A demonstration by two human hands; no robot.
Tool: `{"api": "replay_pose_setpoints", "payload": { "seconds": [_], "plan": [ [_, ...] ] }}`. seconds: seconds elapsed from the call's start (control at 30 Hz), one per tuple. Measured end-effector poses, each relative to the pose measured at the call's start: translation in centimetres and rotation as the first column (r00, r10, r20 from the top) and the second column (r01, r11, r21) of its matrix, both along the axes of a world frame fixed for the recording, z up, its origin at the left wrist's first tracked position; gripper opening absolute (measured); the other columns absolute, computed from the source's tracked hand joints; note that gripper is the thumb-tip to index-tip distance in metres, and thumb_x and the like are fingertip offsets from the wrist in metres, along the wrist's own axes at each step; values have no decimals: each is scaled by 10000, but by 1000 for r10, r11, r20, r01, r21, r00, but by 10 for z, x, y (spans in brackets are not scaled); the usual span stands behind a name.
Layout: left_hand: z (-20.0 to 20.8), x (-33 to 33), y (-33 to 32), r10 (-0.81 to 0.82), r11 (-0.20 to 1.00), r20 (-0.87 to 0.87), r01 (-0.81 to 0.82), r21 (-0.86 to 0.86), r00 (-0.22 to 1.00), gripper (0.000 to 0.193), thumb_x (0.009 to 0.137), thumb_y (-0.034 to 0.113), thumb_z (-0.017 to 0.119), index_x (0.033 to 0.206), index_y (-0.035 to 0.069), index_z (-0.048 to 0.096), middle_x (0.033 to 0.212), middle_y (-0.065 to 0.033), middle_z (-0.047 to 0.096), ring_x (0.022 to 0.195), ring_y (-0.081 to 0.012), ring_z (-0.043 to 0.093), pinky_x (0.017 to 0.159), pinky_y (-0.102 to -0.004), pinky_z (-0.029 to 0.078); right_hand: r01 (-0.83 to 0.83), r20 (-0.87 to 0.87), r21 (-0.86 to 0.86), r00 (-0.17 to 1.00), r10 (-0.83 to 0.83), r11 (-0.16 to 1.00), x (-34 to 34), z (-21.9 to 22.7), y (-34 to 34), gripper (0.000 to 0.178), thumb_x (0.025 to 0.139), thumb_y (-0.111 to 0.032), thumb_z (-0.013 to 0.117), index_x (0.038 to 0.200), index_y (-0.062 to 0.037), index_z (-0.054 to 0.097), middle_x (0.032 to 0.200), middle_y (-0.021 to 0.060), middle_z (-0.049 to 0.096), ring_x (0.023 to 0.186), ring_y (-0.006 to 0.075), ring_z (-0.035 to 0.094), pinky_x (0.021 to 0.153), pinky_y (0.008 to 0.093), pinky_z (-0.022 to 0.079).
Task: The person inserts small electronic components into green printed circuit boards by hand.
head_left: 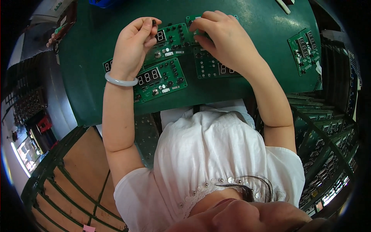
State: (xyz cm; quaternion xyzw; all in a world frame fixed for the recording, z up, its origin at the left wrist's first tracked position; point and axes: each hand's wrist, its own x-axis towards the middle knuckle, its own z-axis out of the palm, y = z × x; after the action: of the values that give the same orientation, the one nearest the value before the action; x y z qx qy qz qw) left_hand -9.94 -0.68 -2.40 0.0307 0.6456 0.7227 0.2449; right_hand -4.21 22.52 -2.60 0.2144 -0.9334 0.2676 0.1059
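My left hand (135, 42), with a pale bangle (121, 79) at the wrist, pinches a small black part (154, 23) between thumb and fingertips. It is raised over a green circuit board (176, 36) with a digit display. Closer to me lies a similar circuit board (170, 77), partly behind my left wrist. My right hand (226, 34) bends over a far circuit board (189, 19), mostly hidden beneath it. Thumb and index finger are apart there, their tips close to the board's left side. Below the right palm another circuit board (205, 67) shows partly.
The boards lie on a green tabletop (266, 42). Another circuit board (303, 52) lies near its right edge. A blue container (103, 3) stands at the far edge. Racks of boards (324, 135) stand at right; a green metal frame (73, 181) is at lower left.
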Motion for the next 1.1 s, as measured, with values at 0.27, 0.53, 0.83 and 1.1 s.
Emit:
{"api": "replay_pose_setpoints", "payload": {
  "seconds": [0.27,0.53,0.83,1.1],
  "plan": [
    [2,0,-18,44,989,-78,-55,-138,996,262,1004,159,568,1164,-35,642,915,-27,632,630,-34,369,565,-163,317,-140,85,55,987,135,989,-55,21,-23,85,788,-90,662,854,-52,699,863,158,659,918,353,641,801,411,520],
    [4,4,-33,75,992,-60,-81,-98,995,239,990,172,590,1137,11,686,963,-50,695,602,12,388,564,-125,349,-375,288,113,899,330,920,-90,8,-33,72,786,-43,641,849,-21,668,859,173,647,877,362,637,768,418,516],
    [10,11,-13,-75,969,-268,7,-245,961,255,936,134,668,1138,-23,666,956,-51,702,652,-9,444,613,-146,389,-304,343,-67,887,308,950,-59,27,9,122,826,-41,671,934,12,649,866,184,653,856,377,635,767,415,517],
    [6,25,25,-233,858,-457,-40,-512,858,157,869,70,714,1003,-9,692,868,-2,690,636,-48,474,613,-200,421,-273,296,-96,910,289,957,-43,25,13,111,782,-25,692,869,-2,628,789,163,636,788,361,634,722,421,514]
  ]
}}
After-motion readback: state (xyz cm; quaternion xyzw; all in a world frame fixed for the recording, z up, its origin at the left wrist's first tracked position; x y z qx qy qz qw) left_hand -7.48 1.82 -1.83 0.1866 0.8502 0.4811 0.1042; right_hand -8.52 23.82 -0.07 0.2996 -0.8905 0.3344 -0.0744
